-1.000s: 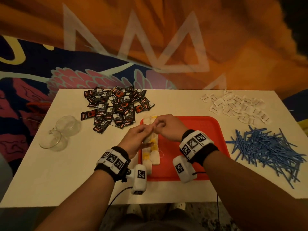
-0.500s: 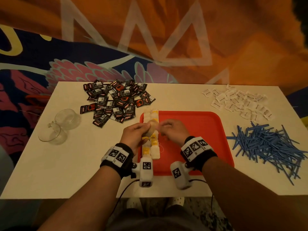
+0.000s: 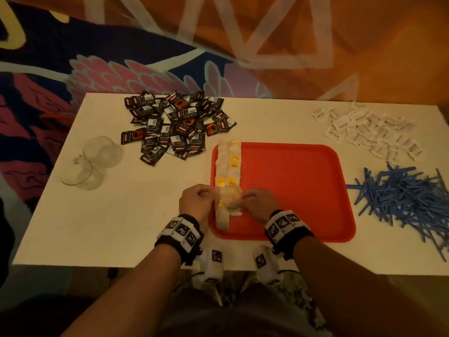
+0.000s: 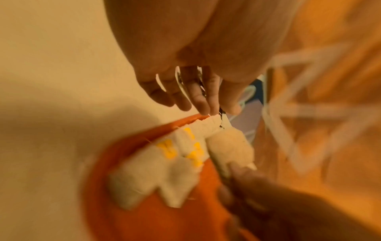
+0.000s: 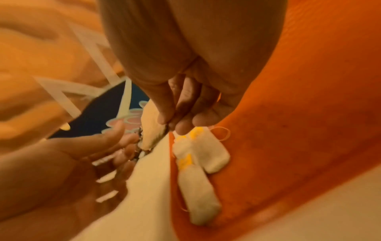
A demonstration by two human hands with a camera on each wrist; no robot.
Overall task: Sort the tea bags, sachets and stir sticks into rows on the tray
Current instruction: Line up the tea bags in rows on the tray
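**Tea bag pinched over the tray's left edge**

Wristbands with black-and-white markers sit nearest to me, one on each wrist. Just past them my left hand and my right hand meet over the near left part of the red tray. My right thumb and fingers pinch one tea bag by its end. My left fingers hang loosely at the bag's other end; whether they grip it I cannot tell, since the wrist views are blurred. Beneath the held bag, more tea bags with yellow tags lie in two lines along the tray's left rim, running from the near edge to the far edge. To the right of the tray, on the white table, lies a heap of blue stir sticks. To the left, well apart, two clear glass cups lie together. Farther off, a pile of black sachets lies beyond the tray's left corner, and a scatter of white sachets lies at the far right.
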